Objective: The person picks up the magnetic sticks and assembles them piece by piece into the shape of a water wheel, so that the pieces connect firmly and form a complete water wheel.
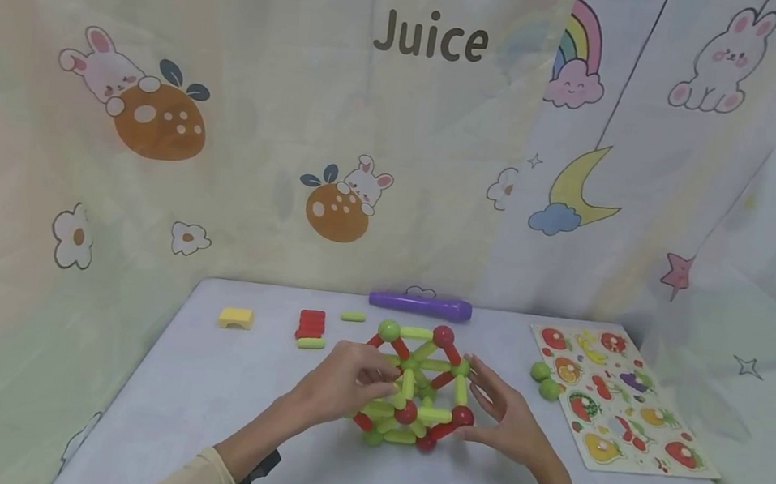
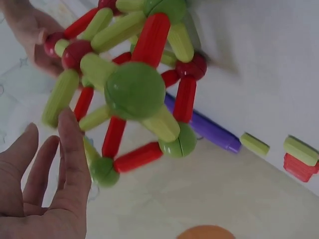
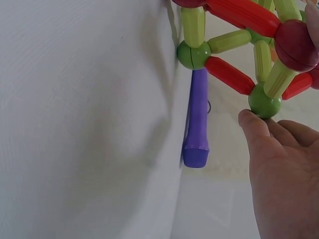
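A magnetic ball-and-rod frame (image 1: 422,363), built of red and green balls with red and yellow-green rods, is between my two hands. My left hand (image 1: 347,376) is at its near left side. In the left wrist view an index fingertip meets the end of a yellow-green rod (image 2: 60,99), with the thumb apart. My right hand (image 1: 508,417) holds the frame's right side, fingers by a green ball (image 1: 462,366) and thumb by a red ball (image 1: 462,417). In the right wrist view a fingertip sits against a green ball (image 3: 264,102).
Behind the frame lies a purple microphone-shaped toy (image 1: 421,305). Red rods (image 1: 312,320), loose yellow-green rods (image 1: 352,316) and a yellow block (image 1: 236,318) are to the left. Two green balls (image 1: 549,389) lie beside a fruit-picture board (image 1: 621,395) at right. A printed curtain (image 1: 260,94) rises behind.
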`<state>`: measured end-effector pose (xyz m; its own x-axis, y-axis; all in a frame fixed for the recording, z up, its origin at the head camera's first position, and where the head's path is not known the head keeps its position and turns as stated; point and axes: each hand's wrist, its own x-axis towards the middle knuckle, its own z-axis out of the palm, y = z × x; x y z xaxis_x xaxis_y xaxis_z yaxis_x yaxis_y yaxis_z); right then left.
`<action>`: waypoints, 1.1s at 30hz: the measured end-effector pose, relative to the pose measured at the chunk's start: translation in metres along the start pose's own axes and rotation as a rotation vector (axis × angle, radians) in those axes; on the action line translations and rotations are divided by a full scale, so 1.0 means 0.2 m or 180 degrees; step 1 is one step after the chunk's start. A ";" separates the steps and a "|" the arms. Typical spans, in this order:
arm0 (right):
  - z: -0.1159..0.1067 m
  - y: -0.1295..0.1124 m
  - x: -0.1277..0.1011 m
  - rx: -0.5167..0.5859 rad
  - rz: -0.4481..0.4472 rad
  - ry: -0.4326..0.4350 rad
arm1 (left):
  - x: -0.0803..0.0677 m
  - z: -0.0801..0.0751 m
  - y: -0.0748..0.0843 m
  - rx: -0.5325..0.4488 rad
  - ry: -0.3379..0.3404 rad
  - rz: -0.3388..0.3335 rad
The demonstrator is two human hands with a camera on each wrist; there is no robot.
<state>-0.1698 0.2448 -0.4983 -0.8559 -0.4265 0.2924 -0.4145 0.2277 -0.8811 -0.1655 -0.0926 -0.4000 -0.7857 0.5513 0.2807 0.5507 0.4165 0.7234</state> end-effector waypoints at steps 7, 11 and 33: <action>0.00 0.00 0.00 0.0010 0.0070 0.0019 | -0.05 -0.25 -0.30 -0.0105 0.0824 -0.0373; -0.01 0.00 0.00 0.0033 0.0057 0.0068 | -0.10 -0.30 -0.60 0.0197 0.1100 -0.0816; -0.02 -0.01 -0.02 0.0068 0.0045 -0.0010 | -0.10 -0.19 -0.99 0.0639 0.0955 -0.1386</action>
<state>-0.1662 0.2492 -0.4976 -0.8607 -0.4261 0.2788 -0.3956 0.2151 -0.8929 -0.2700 -0.2135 -0.5235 -0.9819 0.0805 0.1714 0.1776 0.7050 0.6866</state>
